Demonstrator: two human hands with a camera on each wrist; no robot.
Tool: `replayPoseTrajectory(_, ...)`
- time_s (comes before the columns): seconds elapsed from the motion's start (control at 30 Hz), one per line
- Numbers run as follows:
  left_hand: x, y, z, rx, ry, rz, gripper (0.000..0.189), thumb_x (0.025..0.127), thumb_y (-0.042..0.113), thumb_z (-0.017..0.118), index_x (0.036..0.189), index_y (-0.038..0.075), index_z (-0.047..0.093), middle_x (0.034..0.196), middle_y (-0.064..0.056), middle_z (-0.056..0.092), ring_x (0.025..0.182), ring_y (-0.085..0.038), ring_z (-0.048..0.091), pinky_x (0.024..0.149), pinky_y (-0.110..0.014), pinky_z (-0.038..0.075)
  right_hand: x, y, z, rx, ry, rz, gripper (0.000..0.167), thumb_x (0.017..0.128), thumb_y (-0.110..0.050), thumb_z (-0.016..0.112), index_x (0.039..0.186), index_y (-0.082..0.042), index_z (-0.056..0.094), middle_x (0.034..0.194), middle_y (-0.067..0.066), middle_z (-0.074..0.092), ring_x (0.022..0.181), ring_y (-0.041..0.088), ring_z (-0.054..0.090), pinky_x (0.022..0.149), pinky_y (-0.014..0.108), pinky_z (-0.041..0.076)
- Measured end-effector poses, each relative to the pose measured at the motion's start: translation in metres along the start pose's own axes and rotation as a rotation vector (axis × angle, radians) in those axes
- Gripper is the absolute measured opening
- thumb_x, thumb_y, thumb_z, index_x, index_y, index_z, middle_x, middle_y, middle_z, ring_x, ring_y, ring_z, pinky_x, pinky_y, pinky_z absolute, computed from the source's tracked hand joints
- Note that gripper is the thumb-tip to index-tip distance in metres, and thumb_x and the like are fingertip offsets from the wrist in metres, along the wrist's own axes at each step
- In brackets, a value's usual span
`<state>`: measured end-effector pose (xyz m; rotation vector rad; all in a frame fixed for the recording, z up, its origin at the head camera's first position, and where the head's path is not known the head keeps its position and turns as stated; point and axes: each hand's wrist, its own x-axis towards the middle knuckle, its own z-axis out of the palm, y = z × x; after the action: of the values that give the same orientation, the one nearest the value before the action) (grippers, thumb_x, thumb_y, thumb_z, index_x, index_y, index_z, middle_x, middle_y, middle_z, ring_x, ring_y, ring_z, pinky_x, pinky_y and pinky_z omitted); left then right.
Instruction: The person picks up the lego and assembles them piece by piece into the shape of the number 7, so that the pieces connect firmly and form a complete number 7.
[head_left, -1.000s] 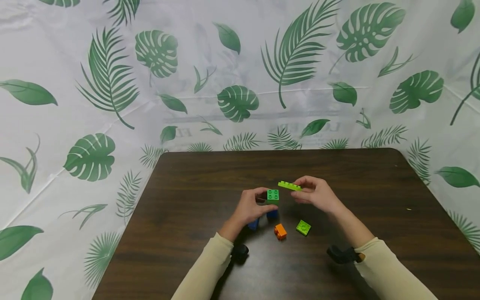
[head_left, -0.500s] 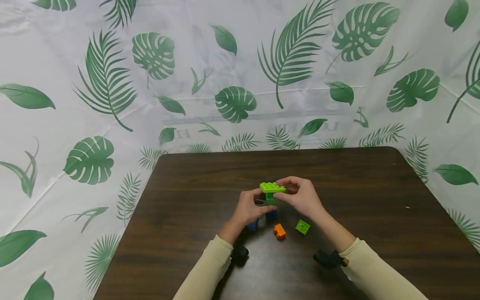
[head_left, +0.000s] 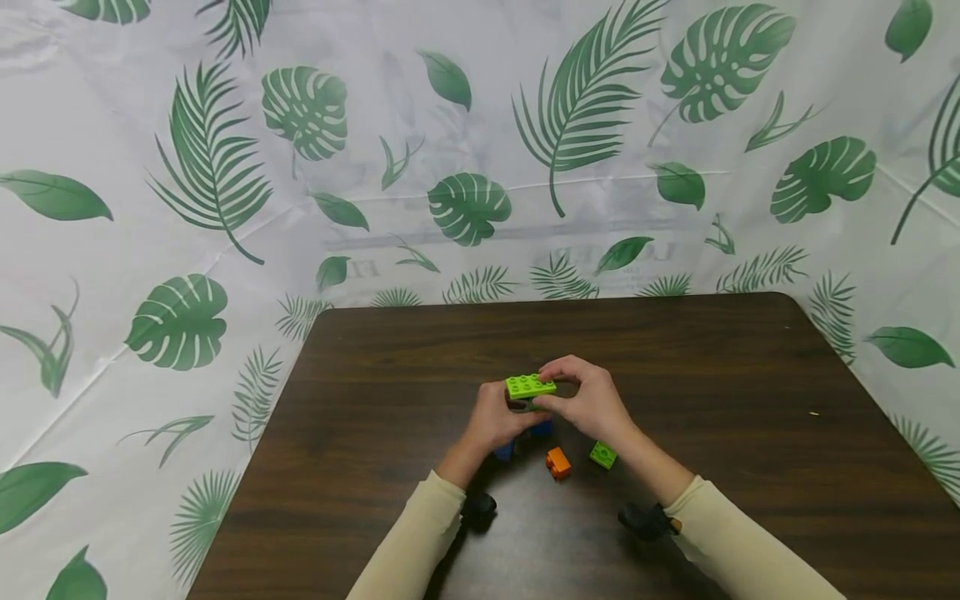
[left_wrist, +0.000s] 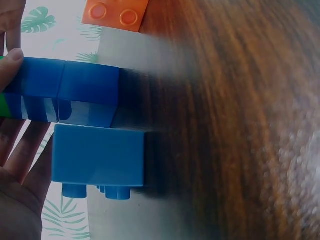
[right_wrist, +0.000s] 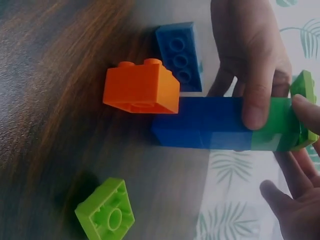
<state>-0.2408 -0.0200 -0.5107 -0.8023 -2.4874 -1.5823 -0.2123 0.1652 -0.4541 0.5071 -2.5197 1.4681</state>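
Near the table's middle, the left hand gripped an upright plastic stack, two dark-blue blocks below a green block, and hid most of it from the head view. The right hand pinched a flat lime-green studded plate at the stack's top; its fingers covered the right end, and whether the plate was fully seated could not be told. Just left of the stack, a loose blue brick lay on its side, largely behind the left hand in the head view. On the near side was an orange brick, cut off in the left wrist view; to its right, a small lime-green piece sat partly behind the right forearm.
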Motion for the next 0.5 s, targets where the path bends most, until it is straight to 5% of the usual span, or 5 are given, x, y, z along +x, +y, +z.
replayPoseTrajectory(0.5, -0.001, 0.0, 0.002, -0.058, -0.017, -0.09, 0.041, 0.077, 0.029, 0.086, 0.111, 0.013, 0.071, 0.101, 0.002, 0.072, 0.087, -0.012, 0.069, 0.076, -0.032, 0.058, -0.005, 0.008, -0.014, -0.044, -0.139, -0.113, 0.029, 0.091, -0.004, 0.069, 0.118, -0.013, 0.072, 0.121, 0.001, 0.062, 0.113, 0.026, 0.059, 0.09, 0.053, 0.05)
